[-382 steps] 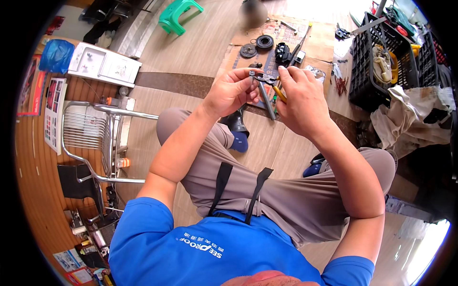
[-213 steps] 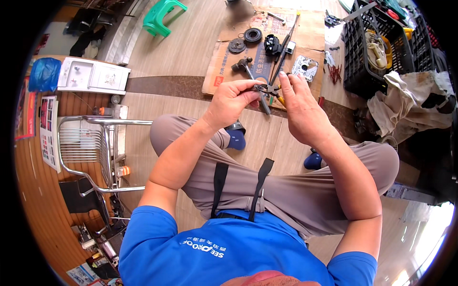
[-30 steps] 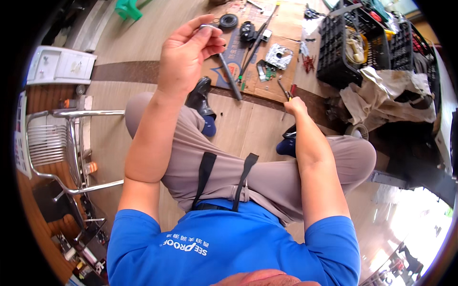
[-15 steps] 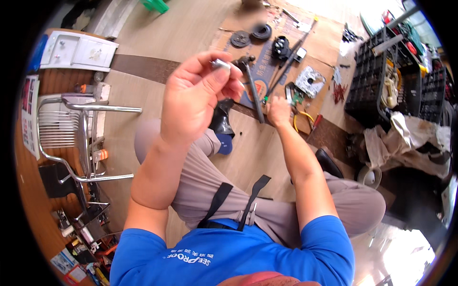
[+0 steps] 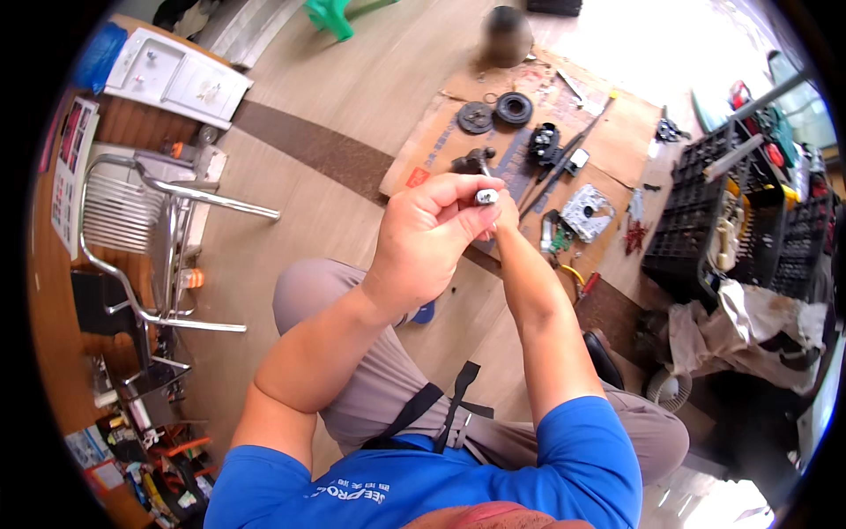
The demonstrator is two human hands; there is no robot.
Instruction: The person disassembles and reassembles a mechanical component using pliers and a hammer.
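Metal part (image 5: 486, 197), one, in left hand (image 5: 423, 238), raised before hammer (image 5: 476, 160).
Left thumb and fingertips clamped on part; right hand (image 5: 504, 214) just behind, fingers mostly hidden, state cannot be told. Likely risk: part slipping and dropping, from so small a pinch. Markings: white lettering, blue shirt (image 5: 441, 480); red and blue print, cardboard (image 5: 617, 132).

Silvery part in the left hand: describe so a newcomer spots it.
Find the brown cardboard sheet, then the left hand overlapping its near edge in view. Pinched there is a small silvery part. It is paler and shinier than the dark hammer head just above it in the picture.
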